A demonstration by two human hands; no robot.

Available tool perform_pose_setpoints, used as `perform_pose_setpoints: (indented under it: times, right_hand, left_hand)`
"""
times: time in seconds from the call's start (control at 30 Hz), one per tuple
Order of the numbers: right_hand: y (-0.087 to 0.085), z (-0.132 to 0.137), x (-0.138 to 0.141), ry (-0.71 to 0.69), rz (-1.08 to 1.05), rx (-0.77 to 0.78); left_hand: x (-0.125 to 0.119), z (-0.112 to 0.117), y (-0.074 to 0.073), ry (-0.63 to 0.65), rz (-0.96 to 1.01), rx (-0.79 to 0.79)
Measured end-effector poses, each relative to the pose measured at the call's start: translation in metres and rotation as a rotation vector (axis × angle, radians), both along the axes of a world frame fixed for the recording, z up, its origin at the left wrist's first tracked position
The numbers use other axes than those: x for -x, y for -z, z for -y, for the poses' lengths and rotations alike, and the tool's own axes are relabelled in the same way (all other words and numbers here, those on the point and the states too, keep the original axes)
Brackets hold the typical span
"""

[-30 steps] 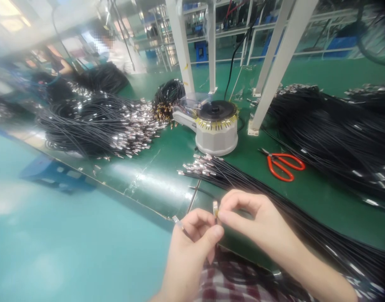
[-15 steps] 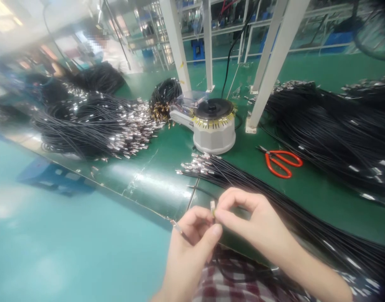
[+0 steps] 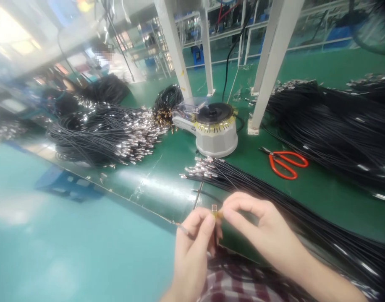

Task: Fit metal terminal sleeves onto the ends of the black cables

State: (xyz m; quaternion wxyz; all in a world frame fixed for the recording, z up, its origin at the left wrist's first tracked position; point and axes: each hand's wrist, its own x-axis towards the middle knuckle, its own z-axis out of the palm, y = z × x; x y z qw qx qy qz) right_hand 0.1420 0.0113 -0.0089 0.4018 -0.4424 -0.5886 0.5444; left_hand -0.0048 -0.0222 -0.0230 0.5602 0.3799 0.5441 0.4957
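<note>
In front of me, at the green tabletop's (image 3: pixel 167 184) edge, the person's left hand (image 3: pixel 192 247) pinches a black cable (image 3: pixel 215 237) just below its upright metal connector (image 3: pixel 214 208). The right hand (image 3: pixel 255 218) grips yellow tape (image 3: pixel 219 214) beside it; beyond sit a tape dispenser (image 3: pixel 216 136) and orange-handled scissors (image 3: pixel 273 161).

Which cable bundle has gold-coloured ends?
The small black coil beside the white round machine; its ends look gold, while those on the larger coil and straight bundle look silvery.
</note>
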Motion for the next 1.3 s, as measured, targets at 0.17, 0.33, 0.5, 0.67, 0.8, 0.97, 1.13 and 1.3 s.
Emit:
perform_pose_setpoints:
  times: [0.17, 0.33, 0.5, 0.67, 0.8, 0.97, 1.13, 1.3]
  right_hand:
    - [0.0008, -0.0035, -0.0003, -0.014, 0.001, 0.102]
    - [0.0012, -0.0033, -0.0023, 0.012, -0.011, 0.132]
    - [-0.0045, -0.001, 0.0006, 0.02, -0.024, 0.105]
    - [-0.0051, -0.0023, 0.0022, 0.028, -0.008, 0.1]
    - [-0.0036, -0.002, -0.0001, 0.047, 0.004, 0.093]
    - [-0.0063, -0.0003, 0.0006, 0.058, 0.035, 0.12]
    - [-0.0069, 0.0013, 0.0015, 0.037, -0.072, 0.175]
    - [0.0002, -0.0003, 0.0018, -0.006, -0.314, 0.359]
  left_hand:
    - [-0.0015, 0.001, -0.001, -0.019, 0.014, -0.006]
    - [-0.0017, 0.0011, -0.0016, -0.048, -0.008, 0.002]
    - [-0.0013, 0.0006, -0.0007, -0.049, 0.034, -0.005]
    - [0.0011, 0.0027, -0.0004, -0.003, 0.065, 0.022]
    - [0.0049, 0.005, -0.0001, 0.043, 0.113, 0.048]
    - [0.0058, 0.0045, -0.0016, 0.036, 0.097, 0.113]
    - [0.0046, 0.0025, -0.0008, -0.004, 0.125, 0.125]
    - [0.0065, 0.0037, 0.0002, 0.021, 0.144, 0.122]
